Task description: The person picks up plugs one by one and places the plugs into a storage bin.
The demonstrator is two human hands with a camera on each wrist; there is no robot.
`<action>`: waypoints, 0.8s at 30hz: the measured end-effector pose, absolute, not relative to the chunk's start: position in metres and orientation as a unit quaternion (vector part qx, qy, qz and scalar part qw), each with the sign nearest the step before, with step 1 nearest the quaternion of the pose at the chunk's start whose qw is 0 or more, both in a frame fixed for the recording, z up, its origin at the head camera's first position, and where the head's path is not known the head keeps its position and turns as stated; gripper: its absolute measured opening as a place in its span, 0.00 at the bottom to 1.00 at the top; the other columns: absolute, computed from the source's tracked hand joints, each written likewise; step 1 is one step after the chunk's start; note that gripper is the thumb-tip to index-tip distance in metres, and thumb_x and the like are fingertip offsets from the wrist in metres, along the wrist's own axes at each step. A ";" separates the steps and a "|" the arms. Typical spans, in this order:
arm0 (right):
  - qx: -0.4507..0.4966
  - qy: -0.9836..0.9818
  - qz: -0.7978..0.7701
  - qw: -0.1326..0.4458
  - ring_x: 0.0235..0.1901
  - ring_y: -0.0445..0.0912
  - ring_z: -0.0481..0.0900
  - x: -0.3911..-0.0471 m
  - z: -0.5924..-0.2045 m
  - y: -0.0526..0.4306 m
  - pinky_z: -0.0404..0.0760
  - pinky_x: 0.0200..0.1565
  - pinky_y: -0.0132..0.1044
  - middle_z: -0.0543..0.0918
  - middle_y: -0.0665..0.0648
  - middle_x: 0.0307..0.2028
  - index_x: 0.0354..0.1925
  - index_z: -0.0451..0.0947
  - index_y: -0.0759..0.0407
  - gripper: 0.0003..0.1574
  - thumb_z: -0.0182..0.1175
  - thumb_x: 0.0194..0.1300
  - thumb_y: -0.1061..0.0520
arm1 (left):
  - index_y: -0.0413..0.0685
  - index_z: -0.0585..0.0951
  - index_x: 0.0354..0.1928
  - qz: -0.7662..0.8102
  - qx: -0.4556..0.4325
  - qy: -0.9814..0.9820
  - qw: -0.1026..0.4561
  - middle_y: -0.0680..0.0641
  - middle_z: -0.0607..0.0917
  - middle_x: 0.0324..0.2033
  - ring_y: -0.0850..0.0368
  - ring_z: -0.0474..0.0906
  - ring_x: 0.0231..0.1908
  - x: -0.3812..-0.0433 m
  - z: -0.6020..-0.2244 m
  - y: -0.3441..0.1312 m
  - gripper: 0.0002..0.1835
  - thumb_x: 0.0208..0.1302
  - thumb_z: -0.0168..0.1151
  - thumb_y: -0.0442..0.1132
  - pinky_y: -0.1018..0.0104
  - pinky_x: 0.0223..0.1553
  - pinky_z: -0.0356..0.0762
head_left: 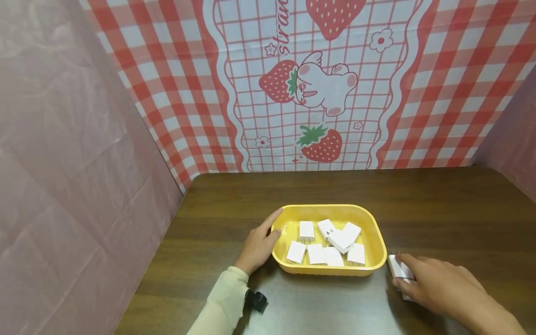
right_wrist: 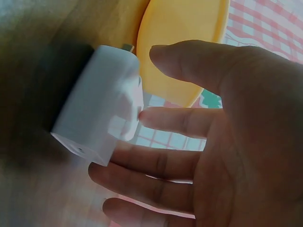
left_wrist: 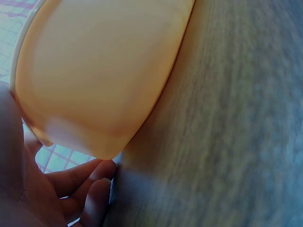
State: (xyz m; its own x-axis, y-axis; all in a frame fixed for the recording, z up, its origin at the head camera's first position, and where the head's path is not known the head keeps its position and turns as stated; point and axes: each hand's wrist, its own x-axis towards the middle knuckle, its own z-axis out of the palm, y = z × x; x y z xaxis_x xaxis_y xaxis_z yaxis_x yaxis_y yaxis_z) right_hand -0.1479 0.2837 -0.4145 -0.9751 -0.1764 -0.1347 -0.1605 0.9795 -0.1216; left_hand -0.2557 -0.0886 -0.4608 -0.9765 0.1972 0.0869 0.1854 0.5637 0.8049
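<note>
A yellow plastic basket (head_left: 328, 271) stands on the table with several white plug chargers (head_left: 296, 252) lying inside. At its left end, my left hand (head_left: 257, 246) holds the rim, thumb over the edge and the other fingers against the outer wall (left_wrist: 99, 80). Just right of the basket, my right hand (head_left: 444, 284) is at white chargers on the table. In the right wrist view, one charger (right_wrist: 97, 104) stands tilted with a metal prong showing, and part of another shows behind it. The fingers (right_wrist: 180, 123) reach out straight beside them, and the thumb is apart.
The brown wooden table (head_left: 217, 204) extends behind and to both sides of the basket. A strawberry-print checked cloth (head_left: 188, 93) hangs at its back edge, and pale pink cloth (head_left: 75, 163) covers the left side. A black wrist strap (head_left: 256, 300) sits at my left sleeve.
</note>
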 end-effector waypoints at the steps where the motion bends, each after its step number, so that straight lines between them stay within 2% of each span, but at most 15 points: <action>1: -0.083 0.992 -0.055 0.075 0.40 0.57 0.83 -0.147 -0.415 0.284 0.76 0.30 0.61 0.85 0.60 0.45 0.60 0.77 0.53 0.42 0.64 0.59 0.28 | 0.85 0.66 0.71 0.454 0.108 0.884 0.007 0.57 0.74 0.67 0.53 0.73 0.62 -0.256 -0.461 -0.089 0.28 0.72 0.51 0.49 0.43 0.59 0.68; 9: -0.054 0.989 -0.060 0.122 0.41 0.55 0.81 -0.141 -0.419 0.285 0.76 0.29 0.59 0.83 0.61 0.46 0.65 0.74 0.53 0.47 0.63 0.58 0.27 | 0.85 0.65 0.72 0.447 0.106 0.888 0.016 0.55 0.74 0.67 0.53 0.74 0.61 -0.255 -0.463 -0.089 0.28 0.72 0.50 0.50 0.44 0.58 0.69; 14: -0.064 0.991 -0.064 0.097 0.40 0.57 0.82 -0.136 -0.423 0.287 0.76 0.29 0.58 0.83 0.61 0.45 0.66 0.73 0.52 0.46 0.63 0.59 0.28 | 0.87 0.65 0.71 0.448 0.100 0.888 0.020 0.56 0.74 0.66 0.53 0.74 0.59 -0.254 -0.462 -0.089 0.28 0.72 0.50 0.51 0.45 0.57 0.70; 18: -0.070 0.993 -0.059 0.070 0.35 0.53 0.81 -0.134 -0.425 0.289 0.75 0.27 0.55 0.82 0.58 0.42 0.65 0.73 0.54 0.51 0.62 0.56 0.23 | 0.86 0.65 0.72 0.449 0.102 0.887 0.018 0.56 0.74 0.67 0.53 0.74 0.60 -0.254 -0.461 -0.089 0.28 0.72 0.49 0.51 0.45 0.57 0.70; 24: -0.041 0.987 -0.039 0.153 0.34 0.54 0.79 -0.138 -0.425 0.291 0.76 0.28 0.57 0.80 0.59 0.41 0.69 0.69 0.57 0.63 0.59 0.50 0.17 | 0.85 0.65 0.72 0.456 0.103 0.884 0.016 0.56 0.74 0.67 0.53 0.74 0.60 -0.254 -0.459 -0.089 0.28 0.72 0.49 0.50 0.44 0.57 0.69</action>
